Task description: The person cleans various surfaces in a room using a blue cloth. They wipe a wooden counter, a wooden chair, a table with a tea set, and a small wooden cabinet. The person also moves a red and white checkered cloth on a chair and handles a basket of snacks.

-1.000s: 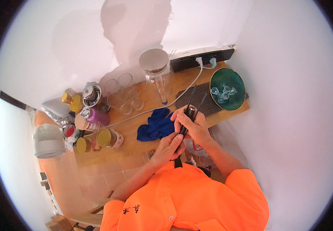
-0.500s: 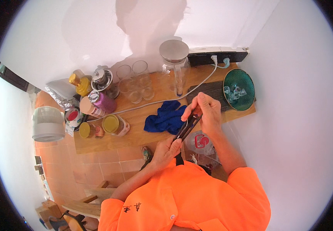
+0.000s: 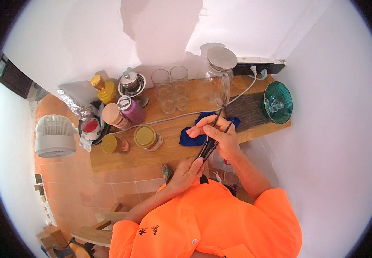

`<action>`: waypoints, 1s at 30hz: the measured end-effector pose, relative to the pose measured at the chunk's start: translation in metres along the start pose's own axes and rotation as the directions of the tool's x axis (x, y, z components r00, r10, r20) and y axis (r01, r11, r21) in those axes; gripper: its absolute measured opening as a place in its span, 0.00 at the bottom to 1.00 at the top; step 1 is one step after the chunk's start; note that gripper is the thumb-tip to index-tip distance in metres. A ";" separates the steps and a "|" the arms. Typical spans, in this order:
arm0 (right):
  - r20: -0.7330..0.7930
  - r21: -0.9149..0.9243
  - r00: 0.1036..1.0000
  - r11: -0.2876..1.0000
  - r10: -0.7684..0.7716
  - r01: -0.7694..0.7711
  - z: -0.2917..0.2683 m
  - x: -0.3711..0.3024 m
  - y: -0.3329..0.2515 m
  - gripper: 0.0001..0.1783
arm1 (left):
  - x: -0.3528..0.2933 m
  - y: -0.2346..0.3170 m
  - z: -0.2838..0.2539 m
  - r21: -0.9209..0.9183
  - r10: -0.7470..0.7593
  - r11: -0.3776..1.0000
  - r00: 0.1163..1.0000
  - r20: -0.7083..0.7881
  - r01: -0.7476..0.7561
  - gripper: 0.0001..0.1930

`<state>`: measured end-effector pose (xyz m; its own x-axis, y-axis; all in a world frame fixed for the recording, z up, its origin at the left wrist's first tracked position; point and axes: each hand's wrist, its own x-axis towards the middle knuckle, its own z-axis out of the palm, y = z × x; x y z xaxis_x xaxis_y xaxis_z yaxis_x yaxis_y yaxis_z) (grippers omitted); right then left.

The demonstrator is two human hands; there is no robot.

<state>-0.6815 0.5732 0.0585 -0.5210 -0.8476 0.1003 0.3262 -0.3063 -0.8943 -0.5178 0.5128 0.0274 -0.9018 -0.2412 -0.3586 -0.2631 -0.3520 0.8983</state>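
A bundle of thin black chopsticks (image 3: 209, 146) slants up in front of my body, over the near edge of the wooden table. My left hand (image 3: 187, 174) is closed around their lower ends. Higher up, my right hand (image 3: 224, 139) has them between thumb and fingers, and two tips stand apart above it. How many there are is hidden by my fingers. Behind the right hand a crumpled blue cloth (image 3: 189, 138) lies on the table, partly covered by that hand.
A glass pitcher (image 3: 221, 81) and two tall glasses (image 3: 169, 92) stand along the wall. At right, a green bowl (image 3: 284, 103) holds small clear pieces. Jars (image 3: 148, 137) and bottles (image 3: 131, 111) crowd the left. A white cord (image 3: 177, 117) crosses the wooden table (image 3: 108, 161).
The chopsticks have fanned apart, with tips now showing above my right hand, whose fingers have shifted round them. The table's things appear farther right as the view turned.
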 end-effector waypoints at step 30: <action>0.040 -0.299 0.897 0.861 0.441 -0.410 0.039 -0.019 -0.027 0.09 | -0.013 0.004 -0.036 -0.074 0.166 0.986 0.953 0.253 -0.152 0.21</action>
<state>-0.6500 0.5804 0.0982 -0.2916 -0.9125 -0.2869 0.2587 0.2136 -0.9421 -0.4951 0.4818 0.0262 -0.9899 -0.0599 -0.1282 -0.0966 -0.3768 0.9212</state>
